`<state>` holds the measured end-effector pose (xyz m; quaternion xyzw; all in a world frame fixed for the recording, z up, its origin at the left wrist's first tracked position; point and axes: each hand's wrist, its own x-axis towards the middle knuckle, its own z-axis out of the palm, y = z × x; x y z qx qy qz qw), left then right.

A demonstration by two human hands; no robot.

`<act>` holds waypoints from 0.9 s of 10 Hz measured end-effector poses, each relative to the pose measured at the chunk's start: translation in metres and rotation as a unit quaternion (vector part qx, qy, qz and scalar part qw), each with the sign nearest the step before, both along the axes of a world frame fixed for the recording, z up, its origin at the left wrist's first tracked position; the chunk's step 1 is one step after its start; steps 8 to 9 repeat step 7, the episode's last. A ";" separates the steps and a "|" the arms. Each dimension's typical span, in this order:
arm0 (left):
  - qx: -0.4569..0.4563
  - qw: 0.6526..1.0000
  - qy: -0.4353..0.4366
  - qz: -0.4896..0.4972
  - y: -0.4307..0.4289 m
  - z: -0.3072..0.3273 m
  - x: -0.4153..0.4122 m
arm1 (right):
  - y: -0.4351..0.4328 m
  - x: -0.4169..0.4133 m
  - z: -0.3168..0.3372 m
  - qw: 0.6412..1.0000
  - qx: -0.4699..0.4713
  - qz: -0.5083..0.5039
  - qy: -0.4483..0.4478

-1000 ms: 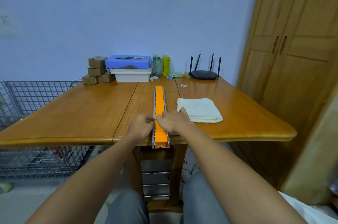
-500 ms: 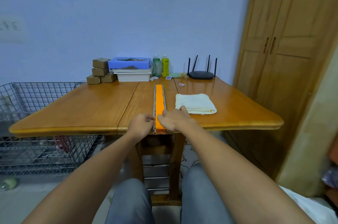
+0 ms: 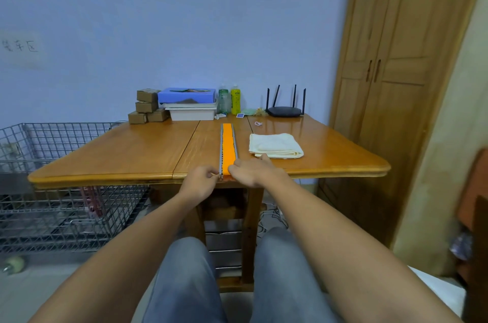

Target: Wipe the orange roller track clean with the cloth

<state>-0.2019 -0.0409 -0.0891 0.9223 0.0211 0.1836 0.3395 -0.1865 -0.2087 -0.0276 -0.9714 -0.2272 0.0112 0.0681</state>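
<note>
Where the table's near edge meets the hands: the orange roller track (image 3: 228, 147) lies lengthwise down the middle of the wooden table (image 3: 137, 149), its near end at the edge between the two hands; its far end points toward the wall
Left hand: the left hand (image 3: 199, 183) is curled at the track's left rail, fingertips pinched on the grey side strip at the near end
Right hand: the right hand (image 3: 254, 173) lies over the track's right rail at the near end, fingers bent and closed against it; its thumb reaches toward the cloth
Cloth: one folded cream cloth (image 3: 274, 145) lies flat just right of the track, apart from it; the near edge is touching or just short of the right thumb, which of the two I cannot tell
Small bits: one small pale loop (image 3: 258, 123) lies beyond the cloth; one small blue card (image 3: 240, 115) lies near the bottles
Bottles: two, one green (image 3: 223, 101) and one yellow (image 3: 235, 99), upright at the far edge; labels too small to read
Router: one black router (image 3: 284, 111) with four upright antennas, right of the bottles
Boxes: four brown cardboard boxes (image 3: 146, 106) stacked at the far left; beside them one blue box (image 3: 186, 95) on a white tray (image 3: 192, 113)
Writing: a pale wall sign (image 3: 20, 46) carries handwritten characters; blurred, not readable
Surroundings: wire cage (image 3: 52, 190) left of the table; wooden wardrobe (image 3: 396, 64) at right
</note>
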 end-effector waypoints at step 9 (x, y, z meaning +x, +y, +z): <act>0.020 0.999 0.021 0.020 0.001 0.031 0.009 | -0.002 0.009 0.017 0.998 0.047 -0.022 -0.048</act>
